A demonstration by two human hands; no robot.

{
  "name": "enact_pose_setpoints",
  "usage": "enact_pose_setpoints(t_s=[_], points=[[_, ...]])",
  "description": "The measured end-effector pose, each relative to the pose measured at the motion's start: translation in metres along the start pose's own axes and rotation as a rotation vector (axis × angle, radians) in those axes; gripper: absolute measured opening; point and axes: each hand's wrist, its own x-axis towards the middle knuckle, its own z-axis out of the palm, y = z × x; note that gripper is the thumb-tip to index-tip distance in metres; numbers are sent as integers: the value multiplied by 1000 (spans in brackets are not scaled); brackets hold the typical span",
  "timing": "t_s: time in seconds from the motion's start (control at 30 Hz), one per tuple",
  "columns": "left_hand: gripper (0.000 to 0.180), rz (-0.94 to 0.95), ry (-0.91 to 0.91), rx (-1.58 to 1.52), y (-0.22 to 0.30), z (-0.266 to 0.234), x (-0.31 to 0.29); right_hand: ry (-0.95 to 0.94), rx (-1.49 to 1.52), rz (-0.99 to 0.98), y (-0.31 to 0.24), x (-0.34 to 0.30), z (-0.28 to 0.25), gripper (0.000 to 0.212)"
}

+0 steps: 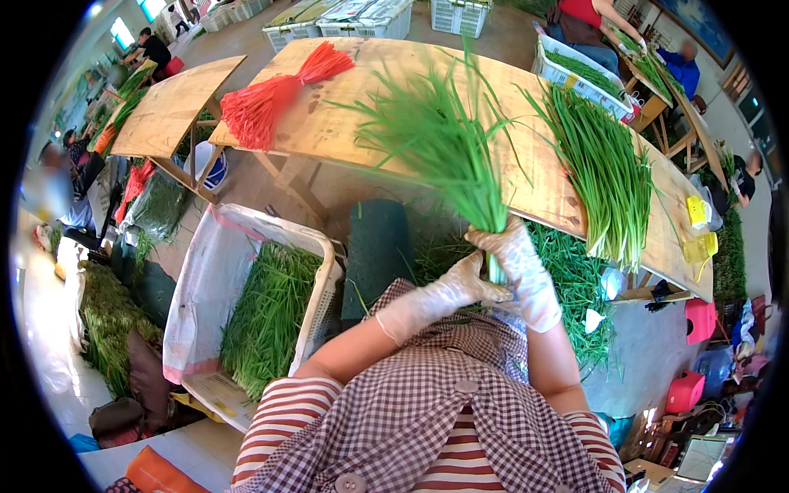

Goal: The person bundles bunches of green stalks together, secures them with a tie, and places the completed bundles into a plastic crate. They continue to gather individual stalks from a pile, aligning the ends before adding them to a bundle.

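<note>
A bunch of garlic chives (pixel 468 156) stands upright in front of me, its leafy tops smeared by motion. My right hand (pixel 511 251), in a thin whitish glove, is closed round the bunch above its pale stem ends. Just below, my gloved left hand (pixel 460 287) curls at the cut ends, thumb and fingers around them; part of that grip is hidden. Right of the held bunch, a large pile of garlic chives (pixel 604 168) lies on the wooden table (pixel 378 70). Red ties (pixel 267 103), gathered in a bundle, lie at the table's left.
At my left a white crate (pixel 329 275) holds more greens, beside a dark green cylinder (pixel 380 246). Loose green leaves (pixel 575 287) lie below the table at right. A yellow container (pixel 700 246) stands at the table's right end. Other people work at tables farther off.
</note>
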Motion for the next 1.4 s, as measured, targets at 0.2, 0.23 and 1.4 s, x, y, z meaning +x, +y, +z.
enact_pose_setpoints(t_s=[0.2,0.23,1.4], points=[[50,-63,245,-1148,-1,-81,7,-250,-1435,-319,15,-67,-13,31],[51,129,386,-972,-26,-106,2,-380,-1573,-224,15,-79,-30,32],[50,317,366,1375,55,-58,137,843,-1017,122,-49,-23,-253,79]])
